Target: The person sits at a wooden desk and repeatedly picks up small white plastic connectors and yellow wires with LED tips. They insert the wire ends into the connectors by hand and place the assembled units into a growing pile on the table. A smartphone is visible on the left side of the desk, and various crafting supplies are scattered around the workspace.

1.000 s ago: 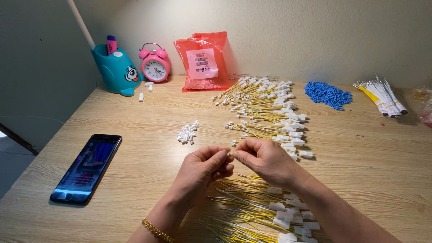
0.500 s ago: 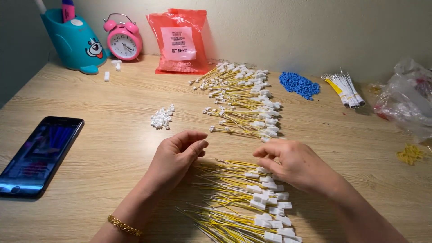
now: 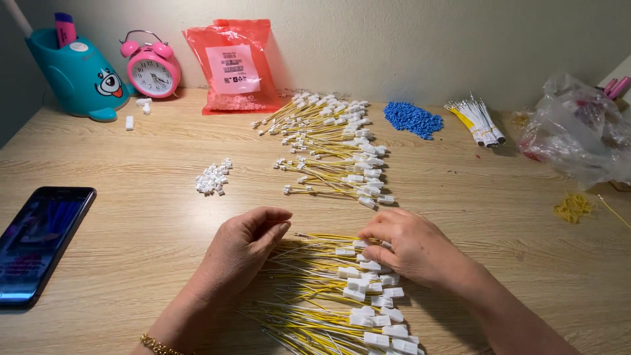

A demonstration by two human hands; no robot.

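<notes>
Head view: red pouch point(image 3: 231, 64), white label point(image 3: 231, 66), against wall

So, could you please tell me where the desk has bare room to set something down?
Bare wood lies between the phone and the small white connector pile, and on the right between the far wire pile and the clear plastic bag. It is crowded around both hands, left hand and right hand, over the near wire pile.

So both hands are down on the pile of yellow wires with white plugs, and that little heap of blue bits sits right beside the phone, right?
Not quite. The head view shows both the left hand and the right hand on the pile of yellow wires, but the heap of blue bits lies at the far side near the wall, well away from the phone.
</notes>
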